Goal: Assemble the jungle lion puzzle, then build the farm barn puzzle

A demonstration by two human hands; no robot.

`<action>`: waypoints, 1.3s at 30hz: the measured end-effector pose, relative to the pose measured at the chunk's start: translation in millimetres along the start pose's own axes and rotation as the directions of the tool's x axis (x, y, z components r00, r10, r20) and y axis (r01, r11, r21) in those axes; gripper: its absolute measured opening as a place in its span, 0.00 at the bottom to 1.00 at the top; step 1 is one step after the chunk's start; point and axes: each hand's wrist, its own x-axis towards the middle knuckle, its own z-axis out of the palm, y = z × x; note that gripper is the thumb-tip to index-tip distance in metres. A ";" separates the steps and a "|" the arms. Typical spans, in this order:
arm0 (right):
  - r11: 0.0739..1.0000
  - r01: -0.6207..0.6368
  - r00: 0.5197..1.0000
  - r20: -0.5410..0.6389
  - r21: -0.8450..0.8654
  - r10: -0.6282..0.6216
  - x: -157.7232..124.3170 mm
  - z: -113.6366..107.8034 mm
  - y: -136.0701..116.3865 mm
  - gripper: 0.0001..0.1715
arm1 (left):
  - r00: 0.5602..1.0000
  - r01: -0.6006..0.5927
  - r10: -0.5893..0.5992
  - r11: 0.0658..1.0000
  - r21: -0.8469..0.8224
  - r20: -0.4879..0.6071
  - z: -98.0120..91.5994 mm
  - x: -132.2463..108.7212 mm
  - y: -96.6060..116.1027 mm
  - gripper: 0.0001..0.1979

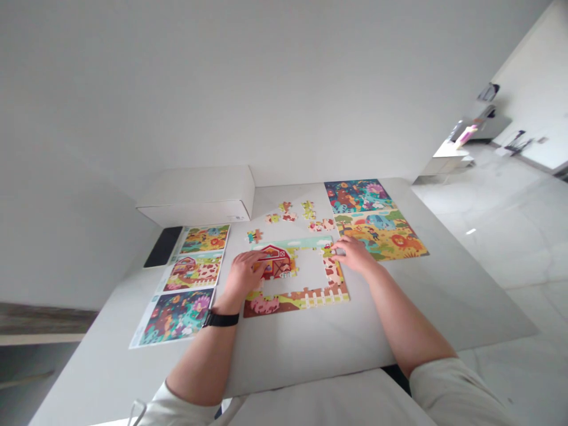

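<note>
A farm jigsaw puzzle (326, 297) lies on the table in front of me, its border joined and a gap in its middle right. My left hand (245, 272) rests over its left side by the red barn (276, 254), fingers bent; whether it holds anything is hidden. At the upper right edge, the fingertips of my right hand (354, 254) touch a small green and yellow piece (327, 251), above the brown-spotted cow part. Loose pieces lie behind the puzzle: a green one (307, 209), spotted ones (322, 225) and a teal and orange one (254, 236).
A white box (197, 195) stands at the back left, with a dark phone (163, 247) before it. A sheet with three pictures (146, 322) lies at left. Two finished puzzles, dark blue (358, 196) and yellow (394, 236), lie at right on the table (452, 296).
</note>
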 end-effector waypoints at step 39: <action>0.944 -0.283 0.948 0.103 -0.168 0.302 119.1 -31.0 15.9 0.28 | 0.993 0.046 -0.051 0.997 -0.055 -0.106 3.9 3.0 -1.4 0.15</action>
